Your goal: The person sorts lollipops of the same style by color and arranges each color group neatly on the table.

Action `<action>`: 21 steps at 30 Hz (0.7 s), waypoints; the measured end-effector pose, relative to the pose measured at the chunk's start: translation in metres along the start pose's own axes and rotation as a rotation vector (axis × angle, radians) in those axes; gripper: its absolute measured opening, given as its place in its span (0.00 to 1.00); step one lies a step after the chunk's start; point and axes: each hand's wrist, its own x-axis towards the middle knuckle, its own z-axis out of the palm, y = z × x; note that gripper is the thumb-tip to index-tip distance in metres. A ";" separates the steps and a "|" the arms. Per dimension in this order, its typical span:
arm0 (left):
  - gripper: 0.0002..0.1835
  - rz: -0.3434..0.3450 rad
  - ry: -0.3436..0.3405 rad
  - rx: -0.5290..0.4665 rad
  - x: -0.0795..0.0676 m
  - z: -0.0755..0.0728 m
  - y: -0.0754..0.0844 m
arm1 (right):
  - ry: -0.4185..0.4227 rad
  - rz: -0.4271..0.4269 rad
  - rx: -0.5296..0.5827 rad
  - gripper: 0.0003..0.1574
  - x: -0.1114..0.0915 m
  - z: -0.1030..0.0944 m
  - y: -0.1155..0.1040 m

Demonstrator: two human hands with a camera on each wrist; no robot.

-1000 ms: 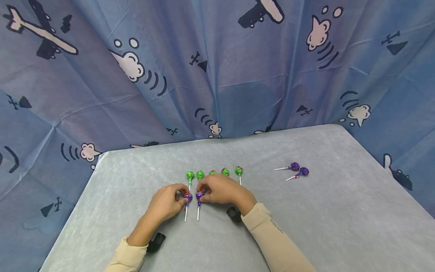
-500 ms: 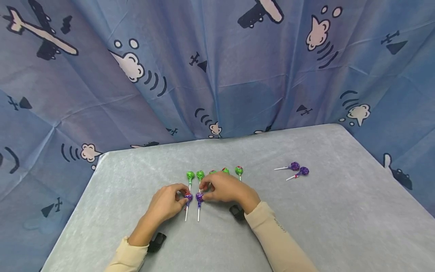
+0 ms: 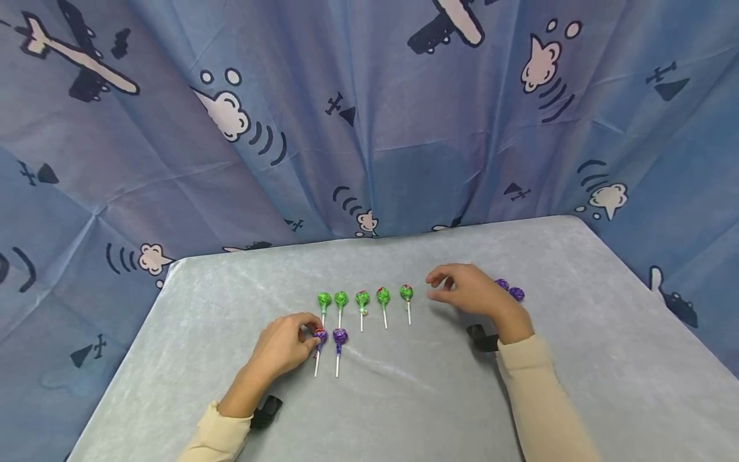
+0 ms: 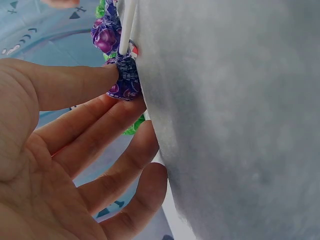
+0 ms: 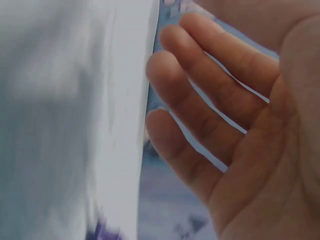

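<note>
Between thumb and fingers, my left hand [image 3: 287, 343] pinches the head of a purple lollipop [image 4: 126, 82] that lies on the table with its stick toward me. Just right of it lies a second purple lollipop [image 3: 339, 337], untouched. Above these two, a row of green lollipops [image 3: 362, 298] points the same way. My right hand [image 3: 470, 290] hovers right of that row, its fingers loosely bent around nothing. Beyond it, the heads of two more purple lollipops [image 3: 516, 294] show; their sticks are hidden behind the hand.
A pale grey cloth covers the table [image 3: 381, 410]. Behind it hangs a blue curtain [image 3: 427, 154] printed with planes and clouds. Each wrist carries a small black camera [image 3: 265, 412].
My right hand has let go of the second purple lollipop and moved right, toward the purple pair. The green row is now uncovered. My left hand stays in place.
</note>
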 end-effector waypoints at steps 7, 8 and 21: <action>0.09 0.007 0.000 -0.001 -0.001 0.002 0.000 | 0.060 0.145 0.030 0.24 -0.032 -0.027 0.044; 0.09 0.005 -0.003 -0.002 -0.002 0.003 0.000 | 0.064 0.174 0.038 0.24 -0.036 -0.030 0.049; 0.08 0.001 -0.003 0.002 0.000 0.001 -0.001 | 0.070 0.349 0.053 0.37 -0.072 -0.055 0.100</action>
